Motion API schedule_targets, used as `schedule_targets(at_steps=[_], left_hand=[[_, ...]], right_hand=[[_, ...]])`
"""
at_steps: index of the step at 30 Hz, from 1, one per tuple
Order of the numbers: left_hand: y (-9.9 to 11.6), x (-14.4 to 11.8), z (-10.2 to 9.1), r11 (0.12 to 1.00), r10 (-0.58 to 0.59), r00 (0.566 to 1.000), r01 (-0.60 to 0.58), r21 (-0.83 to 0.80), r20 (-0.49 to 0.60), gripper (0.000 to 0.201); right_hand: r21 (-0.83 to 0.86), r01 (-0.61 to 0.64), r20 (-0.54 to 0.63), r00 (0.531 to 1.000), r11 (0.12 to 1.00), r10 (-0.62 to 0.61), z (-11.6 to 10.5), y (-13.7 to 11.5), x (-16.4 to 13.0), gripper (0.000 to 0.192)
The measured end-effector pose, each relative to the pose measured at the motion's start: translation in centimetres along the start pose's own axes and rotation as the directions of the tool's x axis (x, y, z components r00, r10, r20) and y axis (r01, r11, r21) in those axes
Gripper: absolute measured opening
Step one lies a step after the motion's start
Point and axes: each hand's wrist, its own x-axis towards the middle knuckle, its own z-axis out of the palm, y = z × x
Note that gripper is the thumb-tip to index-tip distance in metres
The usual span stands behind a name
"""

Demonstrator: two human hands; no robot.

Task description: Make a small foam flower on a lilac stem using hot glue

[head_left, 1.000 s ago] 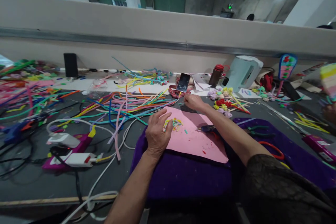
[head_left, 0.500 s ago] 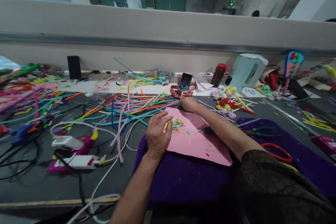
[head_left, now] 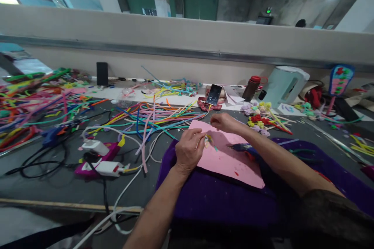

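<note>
My left hand (head_left: 189,151) is over the left edge of a pink sheet (head_left: 224,163), its thumb and fingers drawn together beside a small pile of short coloured pieces (head_left: 208,141). Whatever those fingers pinch is too small to make out. Above the sheet's far edge is my right hand (head_left: 224,122), fingers curled in; what they hold, if anything, is hidden. Under my right forearm a dark blue tool with a metal tip, like a glue gun (head_left: 241,146), lies on the sheet. The sheet rests on a purple tray (head_left: 216,198).
Loose pipe cleaners (head_left: 163,114) lie beyond my left hand. A magenta power strip (head_left: 109,153) with white cables is at left, near a blue glue gun (head_left: 54,135). Behind are a phone (head_left: 214,94), a brown bottle (head_left: 251,88), a kettle (head_left: 284,85) and fuzzy flowers (head_left: 257,113).
My right hand has drawn back from beside the phone's cable to the sheet's far edge. My left hand's spread fingers have closed together at the pile. The view has shifted left.
</note>
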Motion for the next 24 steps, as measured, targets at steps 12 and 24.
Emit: schedule_targets(at_steps=[12,24], left_hand=[[0.3,-0.5,0.5,0.999,-0.024,0.995,0.021,0.041,0.094,0.015],[0.5,0.1,0.2,0.998,-0.013,0.999,0.011,0.055,0.035,0.016]], right_hand=[[0.265,0.145,-0.249,0.965,0.953,-0.078,-1.9,-3.2,-4.9,0.016],[0.602,-0.117,-0.369,0.837,0.790,0.405,-4.6,-0.3,-14.5,0.023]])
